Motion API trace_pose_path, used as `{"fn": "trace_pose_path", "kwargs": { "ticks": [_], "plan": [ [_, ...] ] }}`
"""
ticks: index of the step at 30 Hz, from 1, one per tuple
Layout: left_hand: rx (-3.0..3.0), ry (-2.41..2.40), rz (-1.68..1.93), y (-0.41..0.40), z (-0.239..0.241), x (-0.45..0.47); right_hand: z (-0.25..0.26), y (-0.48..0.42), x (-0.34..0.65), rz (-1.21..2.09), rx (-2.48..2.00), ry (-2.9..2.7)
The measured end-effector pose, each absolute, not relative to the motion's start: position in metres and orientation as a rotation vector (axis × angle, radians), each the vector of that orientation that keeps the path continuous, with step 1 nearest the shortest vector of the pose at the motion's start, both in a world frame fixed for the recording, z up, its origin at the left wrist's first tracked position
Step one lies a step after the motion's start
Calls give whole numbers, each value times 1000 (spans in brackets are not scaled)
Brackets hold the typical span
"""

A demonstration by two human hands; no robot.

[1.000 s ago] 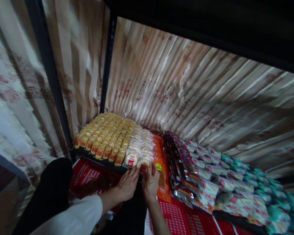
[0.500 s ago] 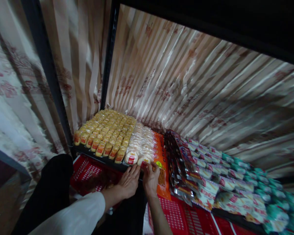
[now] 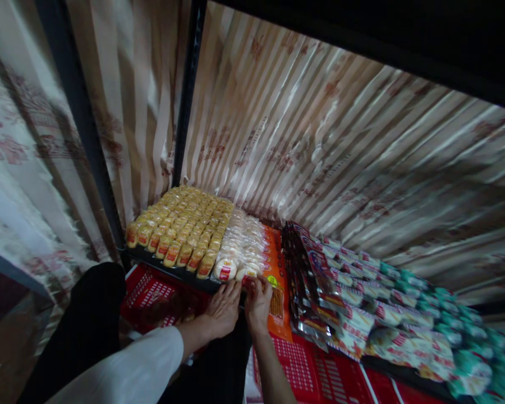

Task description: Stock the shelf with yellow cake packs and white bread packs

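Observation:
Two short rows of round white wrapped cakes lie on the shelf, the front left one [image 3: 225, 270] with a red label. At the front of the right row, my right hand [image 3: 258, 306] has its fingers curled on a round white wrapped cake [image 3: 246, 273], partly covering it. My left hand [image 3: 224, 307] is beside it, fingers stretched out and close together, fingertips at the shelf edge just below the two front cakes. To the left stand dense rows of yellow wrapped pastries [image 3: 185, 230]. An orange snack packet [image 3: 278, 280] lies right beside my right hand.
Dark brown packets [image 3: 305, 280], white packets [image 3: 389, 311] and green packets [image 3: 471, 365] fill the shelf to the right. Red perforated baskets [image 3: 294, 367] sit below the shelf. Black uprights [image 3: 188, 95] and a patterned curtain [image 3: 320, 129] enclose it.
Almost nothing differs. Both hands stay at the front of the white cake rows, with only slight finger shifts and a small camera movement.

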State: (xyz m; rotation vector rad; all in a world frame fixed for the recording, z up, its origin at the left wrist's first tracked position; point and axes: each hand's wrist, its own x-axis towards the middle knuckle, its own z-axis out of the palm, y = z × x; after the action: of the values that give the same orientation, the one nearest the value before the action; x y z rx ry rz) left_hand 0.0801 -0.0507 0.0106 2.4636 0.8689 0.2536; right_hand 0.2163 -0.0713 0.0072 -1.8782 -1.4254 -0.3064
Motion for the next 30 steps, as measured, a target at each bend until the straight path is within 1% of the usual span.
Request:
{"fn": "trace_pose_path", "kwargs": {
  "ticks": [6, 13, 18, 22, 26, 28, 30],
  "plan": [
    [2475, 862, 327, -51, 7, 80, 10, -81, 215, -339, -1908, -1485],
    [2453, 817, 363, -52, 15, 70, 17, -87, 208, -340, -1899, -1513],
    [2409, 899, 503, -54, 17, 49, 10, -79, 186, -142, -1769, -1631],
    [2430, 821, 551, -54, 16, 22, 9, -64, 168, -35, -1769, -1686],
    [2458, 720, 650, -58, 16, -23, 13, -62, 154, -103, -1768, -1639],
    [2437, 756, 730, -58, 16, -48, 14, -65, 143, -94, -1730, -1652],
    [2380, 889, 788, -52, 17, -69, 15, -65, 126, -22, -1661, -1719]
  ]
}}
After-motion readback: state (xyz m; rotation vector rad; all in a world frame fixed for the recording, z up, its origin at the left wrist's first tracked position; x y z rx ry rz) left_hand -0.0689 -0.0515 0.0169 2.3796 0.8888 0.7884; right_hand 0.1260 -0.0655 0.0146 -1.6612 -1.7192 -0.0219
